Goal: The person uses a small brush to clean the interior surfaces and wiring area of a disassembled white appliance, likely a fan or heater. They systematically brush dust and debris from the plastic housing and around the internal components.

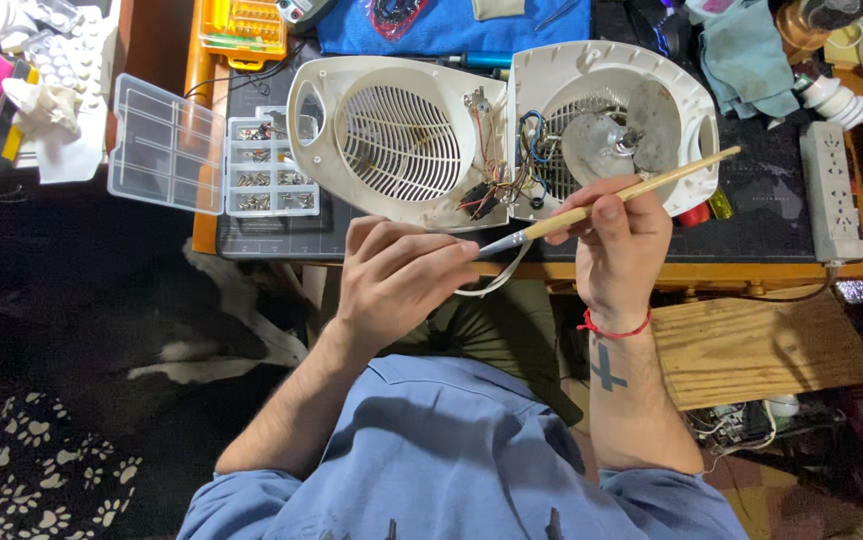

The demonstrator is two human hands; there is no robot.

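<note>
My right hand (620,240) holds a wooden-handled brush (624,197) by the middle of its handle, the metal ferrule end pointing left. My left hand (397,275) is closed around the bristle end of that brush, just below the table edge. Behind both hands lies an opened cream fan heater: the front shell with a round grille (397,140) on the left, and the rear shell (617,120) with a metal fan, motor and coloured wires on the right. A pale cord hangs down between my hands.
A clear plastic organiser box (214,158) with small metal parts stands open at the left. A white power strip (827,190) lies at the right. A blue cloth (452,25), a yellow bit case (244,28) and a wooden board (762,345) surround the workspace.
</note>
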